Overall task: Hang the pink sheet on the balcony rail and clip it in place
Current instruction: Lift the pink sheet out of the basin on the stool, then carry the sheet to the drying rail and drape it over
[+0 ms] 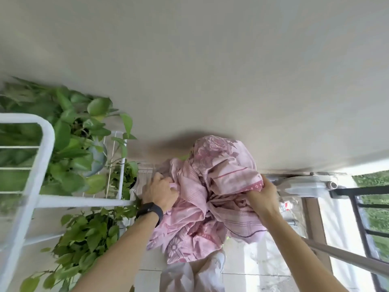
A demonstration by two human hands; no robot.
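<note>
The pink sheet [210, 190], printed with roses, is bunched in a crumpled heap in front of me, held up against the pale wall. My left hand [160, 190], with a black band on the wrist, grips a fold on the heap's left side. My right hand [263, 194] grips the darker pink hem on its right side. The lower folds hang down over my legs. The balcony rail [347, 262], a grey bar over black uprights, runs along the right edge. No clip is in view.
A white metal plant rack [42, 157] with leafy green potted plants [82, 144] stands close on the left. A pale wall [210, 70] fills the upper view. Tiled floor [248, 270] and my white shoe [220, 259] show below the sheet.
</note>
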